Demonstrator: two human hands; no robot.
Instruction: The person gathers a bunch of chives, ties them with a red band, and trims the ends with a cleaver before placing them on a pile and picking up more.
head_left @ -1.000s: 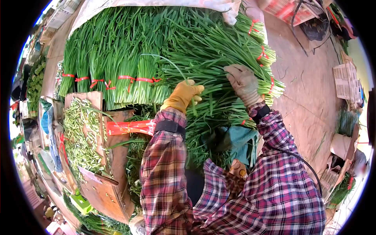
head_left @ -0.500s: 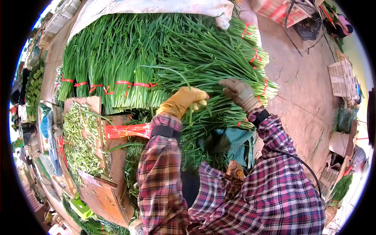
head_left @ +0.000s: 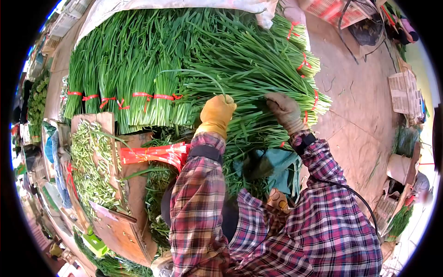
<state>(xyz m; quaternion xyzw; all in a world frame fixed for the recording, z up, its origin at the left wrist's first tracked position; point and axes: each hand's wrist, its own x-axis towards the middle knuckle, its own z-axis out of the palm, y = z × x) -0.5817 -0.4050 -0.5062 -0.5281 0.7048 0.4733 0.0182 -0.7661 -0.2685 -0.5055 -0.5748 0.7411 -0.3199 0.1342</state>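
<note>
Long green stalks (head_left: 249, 64) lie in a thick pile, with bundles tied in red bands (head_left: 154, 94) at the left and more at the right. My left hand (head_left: 218, 113), in a yellow glove, is closed on a long green leaf (head_left: 198, 73) that arches up and left over the pile. In a greyish-brown glove, my right hand (head_left: 284, 111) is closed around stalks near the pale stem ends at the right; its fingertips are partly hidden. Red printed strips (head_left: 159, 154) lie beside my left sleeve.
A wooden board (head_left: 106, 122) holding cut stem pieces (head_left: 92, 161) is at the left. White cloth (head_left: 170, 4) covers the pile's far edge. Dark green cloth (head_left: 277, 171) lies below my right hand. Crates (head_left: 404, 92) stand at the right.
My left hand has moved slightly right and its fingers have closed more. My right hand has shifted a little to the right. The view has moved slightly.
</note>
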